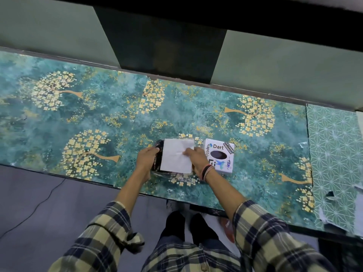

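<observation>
Mostly the view was filled by a long table [117,118] under a teal cover printed with gold blossom trees. It ran from the left edge to a second, paler cover [334,154] with a geometric star pattern, torn in places near its front edge. Behind the table stood green wall panels [284,61] with a darker panel between them. A grey floor [29,183] lay in front, crossed by a thin black cable [35,205].

The person stood at the table's near edge in a plaid shirt, both sleeves [261,228] pushed back from the forearms.

Near the middle of the table sat a white box [220,156] bearing stickers, one reading "Dart", with a dark oval opening on top. Just left of it lay a dark object [158,152], patterned. What it was I could not tell, as a white sheet [176,158] covered most of its top.

The left hand [146,157] gripped the left end of the dark object, fingers curled over its edge. The right hand [196,158] pinched the white sheet at its right edge, between the sheet and the box. Coloured threads [208,170] were wound around the right wrist.
</observation>
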### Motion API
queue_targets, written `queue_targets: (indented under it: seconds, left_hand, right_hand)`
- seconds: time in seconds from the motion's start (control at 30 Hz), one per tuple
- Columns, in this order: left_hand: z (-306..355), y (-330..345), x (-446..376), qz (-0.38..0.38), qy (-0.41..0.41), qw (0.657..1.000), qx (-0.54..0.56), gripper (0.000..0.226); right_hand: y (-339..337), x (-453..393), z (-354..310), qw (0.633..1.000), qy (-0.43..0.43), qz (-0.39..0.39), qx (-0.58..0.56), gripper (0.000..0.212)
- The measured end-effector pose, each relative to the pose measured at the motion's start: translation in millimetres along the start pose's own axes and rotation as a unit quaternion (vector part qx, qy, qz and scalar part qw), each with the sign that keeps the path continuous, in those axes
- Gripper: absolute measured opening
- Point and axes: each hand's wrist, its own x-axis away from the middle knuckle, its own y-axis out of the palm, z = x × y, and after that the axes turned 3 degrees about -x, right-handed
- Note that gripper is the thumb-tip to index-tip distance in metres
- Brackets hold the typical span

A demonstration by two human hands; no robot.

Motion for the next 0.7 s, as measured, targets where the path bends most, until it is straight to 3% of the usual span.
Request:
queue_targets:
  seconds: [0.17,0.27,0.33,0.47,0.53,0.6,0.63,0.7]
  left_hand:
    - [-6.3,9.0,7.2,0.023,0.044,0.994,-0.097,0.039]
    - [-1.4,17.7,23.4,0.082,0.192,0.950,-0.232,0.036]
    - [-3.6,26.1,27.2,0.051,0.268,0.922,-0.275,0.032]
    - [-10.9,46.9,30.3,-0.064,0.272,0.910,-0.306,0.025]
    - [-13.6,53.5,28.9,-0.081,0.262,0.912,-0.305,0.029]
    - [-15.4,56.9,26.8,-0.085,0.260,0.911,-0.308,0.034]
    - [-16.8,57.6,25.0,-0.085,0.261,0.911,-0.309,0.036]
    - [-17.6,58.9,25.6,-0.084,0.261,0.909,-0.314,0.036]
  right_hand:
    - [-2.0,-5.6,4.9,0.985,-0.011,0.079,0.151,0.045]
    - [2.1,-1.0,6.8,0.962,-0.051,0.111,0.244,0.045]
    - [6.5,3.7,8.6,0.941,-0.069,0.122,0.309,0.048]
    - [7.6,29.8,4.7,0.917,-0.137,0.145,0.346,0.046]
    - [-5.2,50.3,-3.9,0.902,-0.220,0.184,0.322,0.038]
    - [-25.5,62.2,-12.7,0.861,-0.286,0.251,0.337,0.036]
    - [-36.4,61.9,-15.7,0.840,-0.284,0.278,0.369,0.043]
    - [-55.4,54.5,-18.0,0.831,-0.189,0.296,0.430,0.072]
